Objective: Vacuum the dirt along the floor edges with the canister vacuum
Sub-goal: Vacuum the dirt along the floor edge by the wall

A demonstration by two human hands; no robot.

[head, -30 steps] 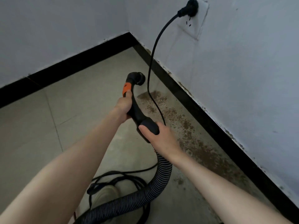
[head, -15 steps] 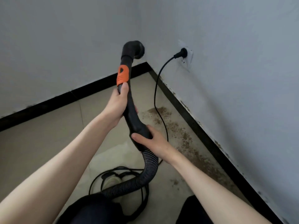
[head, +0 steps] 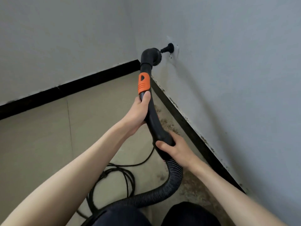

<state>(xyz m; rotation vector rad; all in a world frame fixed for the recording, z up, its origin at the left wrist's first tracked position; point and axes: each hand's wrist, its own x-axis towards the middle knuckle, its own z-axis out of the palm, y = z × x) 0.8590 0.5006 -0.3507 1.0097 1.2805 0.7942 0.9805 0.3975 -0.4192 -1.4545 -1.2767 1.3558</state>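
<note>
I hold the vacuum's black curved handle (head: pixel 152 121) with both hands, raised above the floor. My left hand (head: pixel 138 111) grips it just below the orange collar (head: pixel 144 83). My right hand (head: pixel 175 148) grips the lower end, where the ribbed hose (head: pixel 175 178) joins. The round brush nozzle (head: pixel 152 56) at the top points toward the right wall, close to the plug. Brown dirt (head: pixel 195 188) lies scattered on the floor along the right wall's black skirting (head: pixel 192 136). The canister itself is out of view.
A black plug (head: pixel 168 48) sits in a socket on the right wall. The power cord (head: pixel 123 175) lies coiled on the beige floor beneath my arms. Black skirting (head: pixel 73 88) also runs along the far wall to the corner. My dark trousers (head: pixel 187 214) fill the bottom edge.
The handle has risen and swung right, and its nozzle now sits level with the wall socket. My view has tilted up toward the walls. Both hands keep their grip.
</note>
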